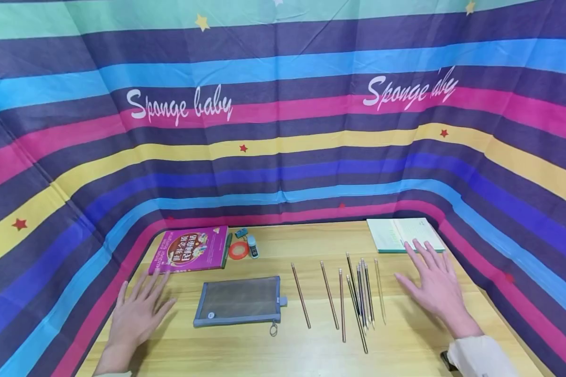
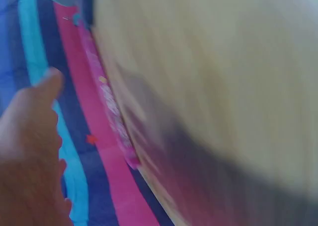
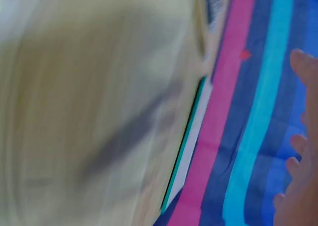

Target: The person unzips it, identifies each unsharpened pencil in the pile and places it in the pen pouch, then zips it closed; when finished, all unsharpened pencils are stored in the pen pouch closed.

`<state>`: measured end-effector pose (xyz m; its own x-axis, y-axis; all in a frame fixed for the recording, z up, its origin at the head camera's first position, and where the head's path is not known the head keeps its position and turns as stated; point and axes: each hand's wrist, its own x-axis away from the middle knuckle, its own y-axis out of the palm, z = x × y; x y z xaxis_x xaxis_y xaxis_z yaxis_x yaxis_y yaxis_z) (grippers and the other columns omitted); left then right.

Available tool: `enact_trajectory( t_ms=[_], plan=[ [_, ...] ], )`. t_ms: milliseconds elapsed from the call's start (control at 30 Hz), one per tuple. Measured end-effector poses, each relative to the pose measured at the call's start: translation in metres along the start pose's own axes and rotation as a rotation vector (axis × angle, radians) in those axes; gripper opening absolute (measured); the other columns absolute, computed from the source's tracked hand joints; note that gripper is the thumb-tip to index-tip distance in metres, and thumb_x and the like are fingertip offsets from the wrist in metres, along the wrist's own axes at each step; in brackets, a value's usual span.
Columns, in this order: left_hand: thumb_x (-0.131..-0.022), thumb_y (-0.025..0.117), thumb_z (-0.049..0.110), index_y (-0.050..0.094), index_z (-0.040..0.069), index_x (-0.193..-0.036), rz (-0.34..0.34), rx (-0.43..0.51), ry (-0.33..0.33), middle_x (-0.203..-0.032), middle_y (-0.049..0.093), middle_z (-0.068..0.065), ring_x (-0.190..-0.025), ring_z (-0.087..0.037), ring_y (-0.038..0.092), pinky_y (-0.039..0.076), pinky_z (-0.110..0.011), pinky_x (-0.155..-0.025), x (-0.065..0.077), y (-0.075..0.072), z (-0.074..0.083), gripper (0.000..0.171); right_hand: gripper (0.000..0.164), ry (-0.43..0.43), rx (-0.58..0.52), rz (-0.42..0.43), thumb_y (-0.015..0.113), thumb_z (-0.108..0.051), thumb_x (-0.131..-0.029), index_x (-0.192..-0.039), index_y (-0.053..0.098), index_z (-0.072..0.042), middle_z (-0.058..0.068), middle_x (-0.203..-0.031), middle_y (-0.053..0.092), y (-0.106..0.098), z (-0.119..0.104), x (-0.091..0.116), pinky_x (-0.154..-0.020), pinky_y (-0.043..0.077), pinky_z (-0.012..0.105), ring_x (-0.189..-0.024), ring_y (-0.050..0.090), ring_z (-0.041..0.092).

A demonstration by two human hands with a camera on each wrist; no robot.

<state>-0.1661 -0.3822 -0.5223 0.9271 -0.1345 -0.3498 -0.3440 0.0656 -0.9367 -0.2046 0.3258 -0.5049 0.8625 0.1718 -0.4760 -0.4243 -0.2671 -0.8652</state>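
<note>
1 pouch (image 1: pixel 238 302) between left hand (image 1: pixel 137 317) and pencils (image 1: pixel 361 293)

2 hands: left hand (image 1: pixel 139 317) lower left, right hand (image 1: pixel 435 285) lower right; 2 books: purple book (image 1: pixel 193 252) left of centre, pale green book (image 1: pixel 391 235) at right; 1 mesh pouch (image 1: pixel 240 299) lower centre. 1 tape roll (image 1: pixel 238 257), 1 glue stick (image 1: pixel 252 247), 1 small blue item (image 1: pixel 241 233), 1 table (image 1: pixel 245 358), 1 striped curtain (image 1: pixel 264 111). Pencils, lower right of centre: 3 spaced pencils (image 1: pixel 301 296), 1 lone pencil (image 1: pixel 380 291), plus 1 pencil bunch (image 1: pixel 360 293) between, overlapping, exact count unclear.
</note>
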Motion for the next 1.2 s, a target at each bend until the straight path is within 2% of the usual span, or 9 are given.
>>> enact_trajectory(
  t_ms=[167,267,333,433,533,667,933,1033,1200],
  plan=[
    [-0.093,0.073,0.043,0.040,0.021,-0.159,0.081,0.061,0.015,-0.143,0.059,-0.019,-0.132,-0.047,0.050,0.038,-0.072,-0.108,-0.009,-0.009,0.027,0.077,0.075,0.061,-0.182,0.025,0.072,-0.041,-0.095,-0.157,0.042,-0.013,0.025,-0.153,0.046,-0.003,-0.030,-0.012,-0.114,0.026,0.076,-0.141,0.038,0.049],
    [-0.089,0.079,0.035,0.055,0.014,-0.146,0.094,0.137,0.003,-0.123,0.070,-0.017,-0.115,-0.044,0.063,0.052,-0.069,-0.094,-0.013,-0.014,0.052,0.066,0.069,0.071,-0.246,0.024,0.075,-0.037,-0.093,-0.152,0.049,-0.010,0.024,-0.143,0.054,-0.001,-0.049,-0.017,-0.104,0.036,0.075,-0.129,0.048,0.049],
    [-0.087,0.082,0.031,0.062,0.012,-0.137,0.087,0.209,-0.009,-0.110,0.074,-0.012,-0.100,-0.036,0.069,0.060,-0.057,-0.082,-0.014,-0.016,0.070,0.058,0.067,0.072,-0.280,0.016,0.076,-0.034,-0.093,-0.150,0.052,-0.009,0.022,-0.139,0.057,0.002,-0.062,-0.020,-0.103,0.039,0.074,-0.125,0.051,0.046],
    [-0.084,0.085,0.024,0.070,0.014,-0.126,0.041,0.347,-0.035,-0.093,0.073,0.003,-0.080,-0.013,0.067,0.058,-0.032,-0.065,-0.014,-0.020,0.097,0.045,0.063,0.062,-0.331,-0.005,0.076,-0.031,-0.093,-0.148,0.054,-0.010,0.020,-0.136,0.059,0.008,-0.082,-0.025,-0.103,0.043,0.070,-0.124,0.054,0.042],
    [-0.086,0.084,0.022,0.073,0.018,-0.117,-0.067,0.493,-0.080,-0.084,0.068,0.013,-0.071,0.000,0.060,0.050,-0.019,-0.060,-0.012,-0.023,0.120,0.034,0.061,0.044,-0.385,-0.040,0.075,-0.034,-0.094,-0.147,0.055,-0.012,0.016,-0.135,0.061,0.018,-0.105,-0.031,-0.104,0.048,0.065,-0.124,0.057,0.037],
    [-0.088,0.081,0.024,0.074,0.019,-0.113,-0.196,0.657,-0.092,-0.083,0.067,0.015,-0.068,0.002,0.059,0.053,-0.018,-0.062,-0.008,-0.022,0.143,0.026,0.057,0.016,-0.448,-0.096,0.075,-0.037,-0.095,-0.144,0.059,-0.013,0.011,-0.132,0.065,0.030,-0.137,-0.037,-0.103,0.052,0.061,-0.122,0.060,0.032],
    [-0.090,0.079,0.031,0.074,0.019,-0.112,-0.344,0.823,0.032,-0.088,0.069,0.015,-0.073,0.002,0.060,0.054,-0.018,-0.064,-0.003,-0.006,0.179,0.025,0.047,-0.003,-0.576,-0.269,0.075,-0.028,-0.094,-0.137,0.064,-0.013,0.006,-0.133,0.066,0.057,-0.200,-0.038,-0.099,0.058,0.050,-0.117,0.064,0.029],
    [-0.090,0.080,0.030,0.074,0.020,-0.110,-0.374,0.866,0.067,-0.088,0.070,0.015,-0.074,0.002,0.060,0.053,-0.018,-0.064,-0.002,0.001,0.190,0.024,0.043,-0.048,-0.599,-0.315,0.075,-0.025,-0.094,-0.133,0.065,-0.010,0.006,-0.126,0.069,0.068,-0.218,-0.037,-0.087,0.061,0.042,-0.103,0.067,0.026],
    [-0.088,0.082,0.026,0.075,0.018,-0.108,-0.383,0.902,0.109,-0.087,0.069,0.015,-0.073,0.003,0.060,0.054,-0.017,-0.064,-0.002,0.008,0.204,0.022,0.038,-0.080,-0.614,-0.382,0.077,-0.024,-0.092,-0.126,0.068,-0.009,0.007,-0.118,0.070,0.082,-0.239,-0.034,-0.082,0.061,0.030,-0.095,0.070,0.022]
  ],
)
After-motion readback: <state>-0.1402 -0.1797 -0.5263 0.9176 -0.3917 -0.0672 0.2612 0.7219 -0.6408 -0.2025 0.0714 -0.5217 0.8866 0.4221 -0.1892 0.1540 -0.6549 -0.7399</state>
